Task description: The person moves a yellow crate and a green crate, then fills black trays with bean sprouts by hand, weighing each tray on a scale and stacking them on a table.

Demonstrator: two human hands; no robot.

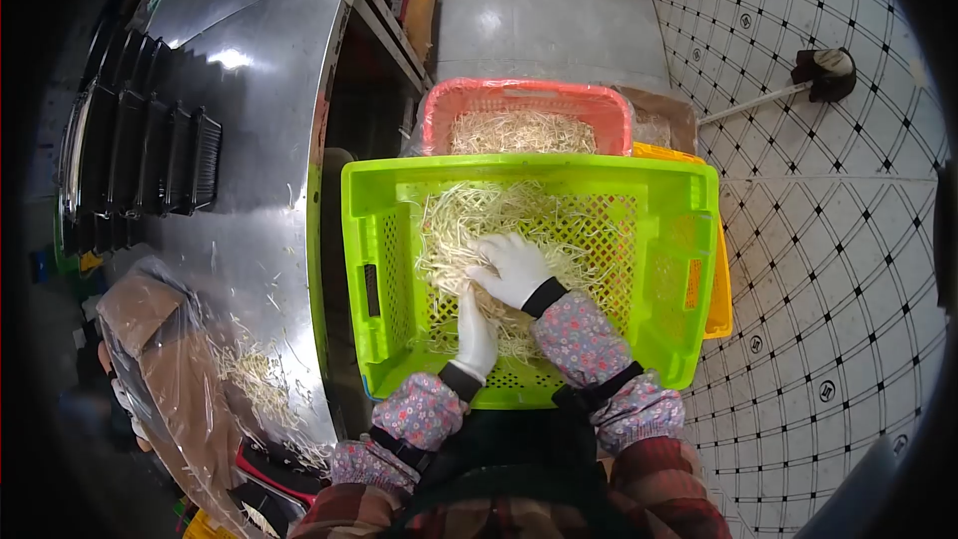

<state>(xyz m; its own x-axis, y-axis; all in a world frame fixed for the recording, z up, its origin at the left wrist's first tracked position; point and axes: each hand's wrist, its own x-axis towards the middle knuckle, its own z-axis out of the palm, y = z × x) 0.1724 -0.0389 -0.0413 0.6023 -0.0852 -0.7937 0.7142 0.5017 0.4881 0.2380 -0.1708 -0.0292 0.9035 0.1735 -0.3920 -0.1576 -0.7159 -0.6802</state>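
Long, thin, pale strands that look like bean sprouts (454,225) lie heaped in a bright green plastic crate (529,168), thickest on its left side. Both my hands wear white gloves and are down inside the crate. My right hand (514,269) reaches over the heap, its fingers curled around a bunch of sprouts. Just below and to the left, my left hand (477,339) presses against the same bunch from the near side. Its fingers are partly hidden by the sprouts. Through the crate's perforated floor, a yellowish layer shows.
Behind stands a pink basket (529,90) holding more sprouts. A yellow crate (720,289) sticks out beneath the green one. On the steel table (269,120) at left are stacked black trays (150,150), scattered sprouts and a plastic-wrapped brown bundle (150,319). A long-handled tool (758,102) lies on the patterned floor.
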